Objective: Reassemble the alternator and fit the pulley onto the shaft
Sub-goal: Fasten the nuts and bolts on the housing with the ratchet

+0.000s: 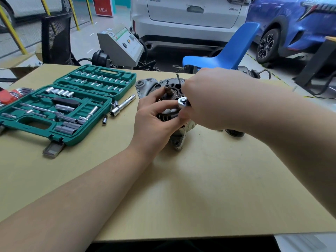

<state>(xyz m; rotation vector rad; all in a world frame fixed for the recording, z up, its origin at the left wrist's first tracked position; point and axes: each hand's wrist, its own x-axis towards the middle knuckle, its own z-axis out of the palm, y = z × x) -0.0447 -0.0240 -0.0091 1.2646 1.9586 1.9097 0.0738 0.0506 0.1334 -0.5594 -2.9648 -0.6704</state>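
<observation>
The grey alternator (145, 86) stands on the table with its bare shaft (167, 90) pointing up. My left hand (154, 120) grips its near side, fingers curled round the housing. My right hand (205, 99) holds a ratchet whose chrome head (183, 102) sits over the alternator's front right part. A long through bolt (178, 78) sticks up at the far side. The dark grooved pulley (234, 133) lies on the table to the right, partly hidden under my right forearm.
An open green socket set case (60, 131) fills the left of the table. An extension bar (123, 104) and loose sockets (104, 119) lie beside it. Red hex keys (11, 95) sit at the far left. A blue chair (223, 57) stands behind the table.
</observation>
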